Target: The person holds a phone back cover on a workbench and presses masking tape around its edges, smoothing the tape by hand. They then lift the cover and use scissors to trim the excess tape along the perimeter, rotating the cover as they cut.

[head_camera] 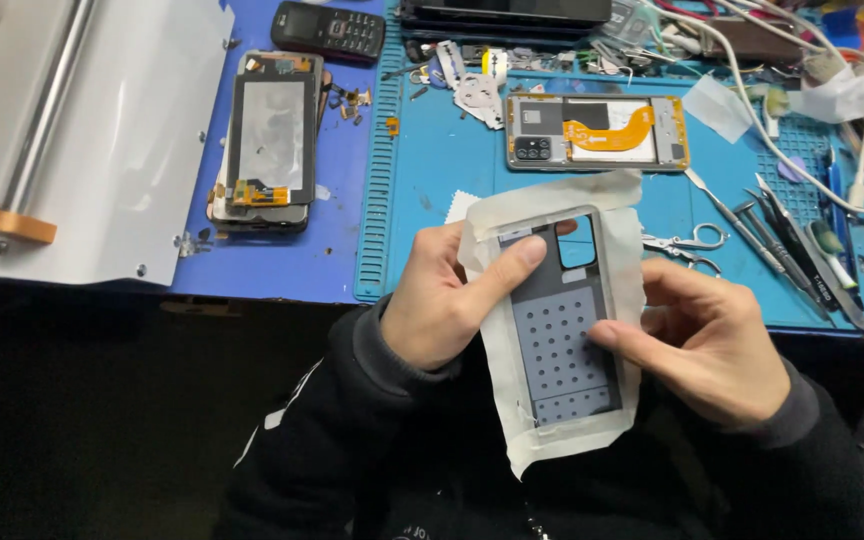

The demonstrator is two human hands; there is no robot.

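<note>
Just off the table's (432, 200) near edge, mid-air: phone back panel (564, 330) with adhesive liner, gripped by left hand (442, 310) and right hand (717, 345). Liner looks fully on, nothing peeled. Opened phone (597, 132) waits behind. Long axis near-vertical, camera cutout toward the table.

Both hands are bare, the left hand (442, 300) and the right hand (717, 345) alike, with no gloves or rings that can be seen. Each wrist disappears into a dark grey ribbed cuff. Further back from the grip, the sleeves and chest are black cloth with small white markings.
</note>
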